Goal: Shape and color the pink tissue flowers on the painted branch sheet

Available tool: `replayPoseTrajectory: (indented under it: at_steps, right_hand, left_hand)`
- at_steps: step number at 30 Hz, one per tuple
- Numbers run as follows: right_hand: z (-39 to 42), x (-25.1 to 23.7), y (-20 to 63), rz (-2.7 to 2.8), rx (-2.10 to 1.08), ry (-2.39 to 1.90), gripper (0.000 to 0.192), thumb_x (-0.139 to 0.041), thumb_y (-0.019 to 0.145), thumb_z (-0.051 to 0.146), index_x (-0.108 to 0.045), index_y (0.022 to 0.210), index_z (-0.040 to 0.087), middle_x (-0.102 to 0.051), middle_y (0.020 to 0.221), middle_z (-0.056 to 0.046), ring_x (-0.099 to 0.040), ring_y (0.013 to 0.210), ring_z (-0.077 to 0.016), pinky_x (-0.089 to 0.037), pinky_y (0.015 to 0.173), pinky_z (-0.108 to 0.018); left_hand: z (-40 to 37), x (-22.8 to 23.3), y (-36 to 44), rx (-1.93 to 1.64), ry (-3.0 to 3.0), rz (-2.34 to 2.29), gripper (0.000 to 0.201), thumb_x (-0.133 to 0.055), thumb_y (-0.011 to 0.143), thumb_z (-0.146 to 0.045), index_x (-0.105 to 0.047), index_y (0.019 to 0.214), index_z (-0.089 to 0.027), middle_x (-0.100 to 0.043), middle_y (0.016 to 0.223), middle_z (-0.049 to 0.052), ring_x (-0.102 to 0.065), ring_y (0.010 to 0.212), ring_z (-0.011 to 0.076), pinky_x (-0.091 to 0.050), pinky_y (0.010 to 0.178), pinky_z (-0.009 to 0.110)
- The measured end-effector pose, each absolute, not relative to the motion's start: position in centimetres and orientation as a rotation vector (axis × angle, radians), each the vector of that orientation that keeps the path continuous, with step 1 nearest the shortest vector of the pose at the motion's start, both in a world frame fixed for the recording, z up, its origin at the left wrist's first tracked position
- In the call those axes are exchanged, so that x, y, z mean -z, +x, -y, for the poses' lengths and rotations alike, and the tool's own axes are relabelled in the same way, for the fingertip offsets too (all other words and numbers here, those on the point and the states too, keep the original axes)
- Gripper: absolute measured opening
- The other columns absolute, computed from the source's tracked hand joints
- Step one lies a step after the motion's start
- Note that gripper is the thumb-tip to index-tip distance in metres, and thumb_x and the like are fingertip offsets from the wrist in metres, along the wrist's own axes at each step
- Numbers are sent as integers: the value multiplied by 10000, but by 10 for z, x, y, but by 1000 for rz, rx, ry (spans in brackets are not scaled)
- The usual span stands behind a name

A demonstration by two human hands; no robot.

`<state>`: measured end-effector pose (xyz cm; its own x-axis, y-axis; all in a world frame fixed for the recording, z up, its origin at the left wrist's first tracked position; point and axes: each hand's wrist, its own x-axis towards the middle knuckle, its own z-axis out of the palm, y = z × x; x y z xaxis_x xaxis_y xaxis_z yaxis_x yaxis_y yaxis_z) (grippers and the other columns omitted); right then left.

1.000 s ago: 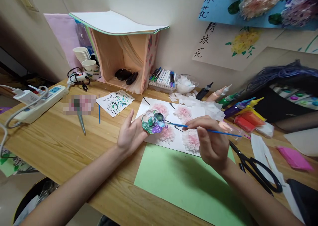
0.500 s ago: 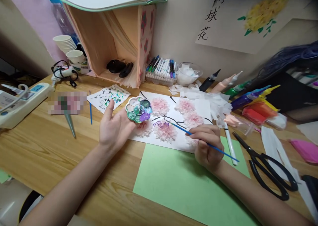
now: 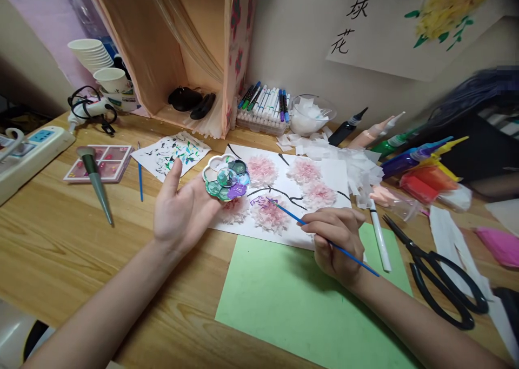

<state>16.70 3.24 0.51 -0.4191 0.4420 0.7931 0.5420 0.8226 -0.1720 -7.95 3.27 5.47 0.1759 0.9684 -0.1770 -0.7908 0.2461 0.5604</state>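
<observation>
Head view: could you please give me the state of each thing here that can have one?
Left hand: holds the palette.
Palette: wells filled with paint, held above the table.
Right hand: grips the brush.
Brush: tip on a pink paper flower.
Scissors: lying slightly open.

A cluttered wooden bench — craft supplies crowded along the wall.

A green paper sheet lies at the near edge, black scissors to its right and a white pen between them. A row of markers stands against the wall beside a clear bowl of tissue, with torn white tissue scraps spread just in front. Squeeze bottles of paint lie tilted on the right. On the left — a power strip, stacked paper cups, a paint-dabbed scrap of paper, a spare blue brush and a pink tray with a green-handled tool across it. A peach cardboard shelf holds dark objects.
</observation>
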Motion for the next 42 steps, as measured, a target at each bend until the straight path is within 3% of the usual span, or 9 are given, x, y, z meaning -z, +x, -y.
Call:
replayPoseTrajectory:
  at_steps: [42]
  right_hand:
    - [-32,-5,168,2058,112,-741,196,-383,985,244,-553,892,211,-690,737,-9,-594,748,-166,-351,731,-349]
  left_hand:
    - [-36,-50,-81,-1302,415,-543,687,-252,939,-587,-498,1304,-60,-618,1267,161,-416,1348,306,-190,1168,502]
